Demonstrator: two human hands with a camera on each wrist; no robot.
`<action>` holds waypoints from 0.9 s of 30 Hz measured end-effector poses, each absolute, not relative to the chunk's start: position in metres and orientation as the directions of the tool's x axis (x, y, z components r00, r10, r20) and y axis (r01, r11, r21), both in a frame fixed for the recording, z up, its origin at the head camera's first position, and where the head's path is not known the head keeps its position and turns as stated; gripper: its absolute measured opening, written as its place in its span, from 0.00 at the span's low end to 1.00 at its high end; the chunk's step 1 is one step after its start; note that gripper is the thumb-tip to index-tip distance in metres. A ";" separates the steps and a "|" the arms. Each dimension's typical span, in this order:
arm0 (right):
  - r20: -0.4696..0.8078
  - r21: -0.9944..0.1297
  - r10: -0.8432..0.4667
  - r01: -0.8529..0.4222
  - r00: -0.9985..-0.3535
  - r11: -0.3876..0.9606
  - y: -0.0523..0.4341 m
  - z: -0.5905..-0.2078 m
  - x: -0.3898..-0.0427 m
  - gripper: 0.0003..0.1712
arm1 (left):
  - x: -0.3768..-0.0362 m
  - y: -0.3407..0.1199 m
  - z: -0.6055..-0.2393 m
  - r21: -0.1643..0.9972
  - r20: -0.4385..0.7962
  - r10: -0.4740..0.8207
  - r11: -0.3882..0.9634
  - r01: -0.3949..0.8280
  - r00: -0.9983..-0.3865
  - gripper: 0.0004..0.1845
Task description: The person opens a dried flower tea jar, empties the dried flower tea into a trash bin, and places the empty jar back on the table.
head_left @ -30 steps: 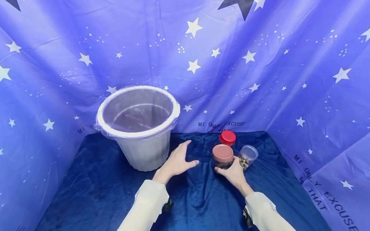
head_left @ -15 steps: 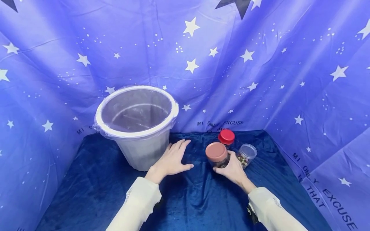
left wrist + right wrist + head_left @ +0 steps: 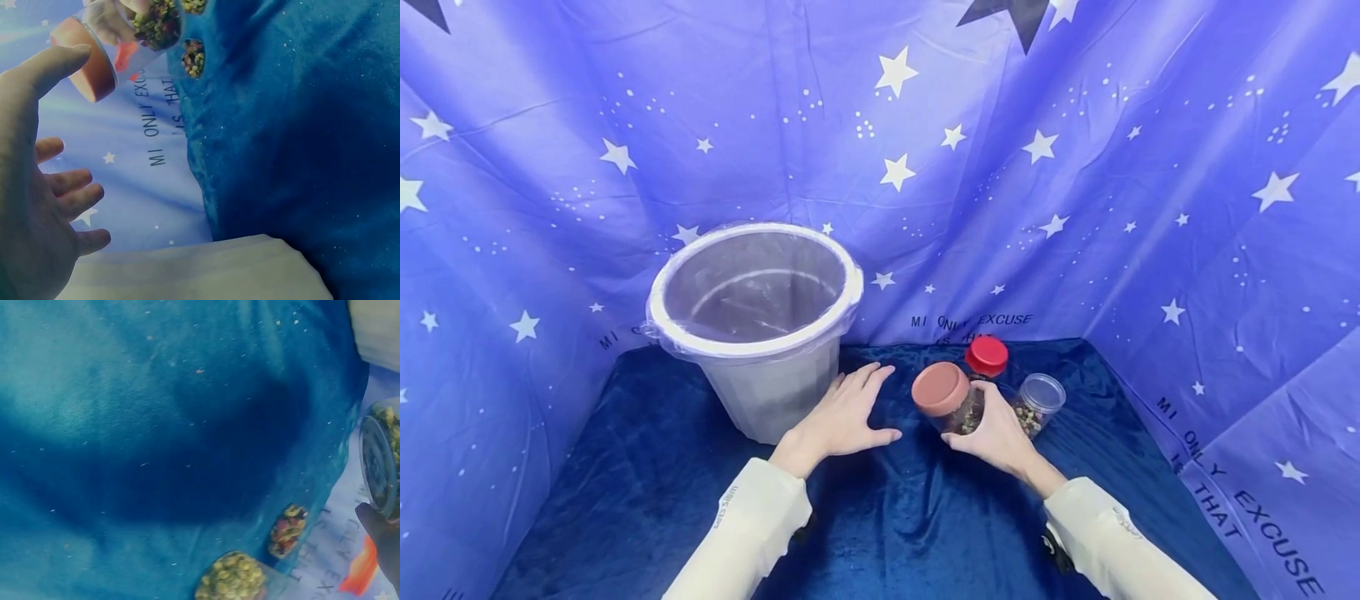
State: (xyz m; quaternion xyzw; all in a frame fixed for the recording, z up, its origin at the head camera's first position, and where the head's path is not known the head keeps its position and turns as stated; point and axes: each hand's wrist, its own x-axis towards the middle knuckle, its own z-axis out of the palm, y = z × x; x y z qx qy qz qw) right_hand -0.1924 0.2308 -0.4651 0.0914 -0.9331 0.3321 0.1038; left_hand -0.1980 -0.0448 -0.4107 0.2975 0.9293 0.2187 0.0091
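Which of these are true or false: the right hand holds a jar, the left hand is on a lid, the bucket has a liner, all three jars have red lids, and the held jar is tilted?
1. The right hand holds a jar in its grip. True.
2. The left hand is on a lid. False: it lies flat and open on the blue cloth, beside the bucket.
3. The bucket has a clear plastic liner. True.
4. All three jars have red lids. False: one jar has a clear lid; the back jar has a red one.
5. The held jar is tilted. True: its lid leans toward the left hand.
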 end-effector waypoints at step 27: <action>0.299 -0.570 -0.278 -0.405 -0.913 0.715 0.195 -0.439 -0.184 0.52 | -0.186 -0.040 -0.403 0.436 0.191 0.594 0.662 0.610 -0.782 0.46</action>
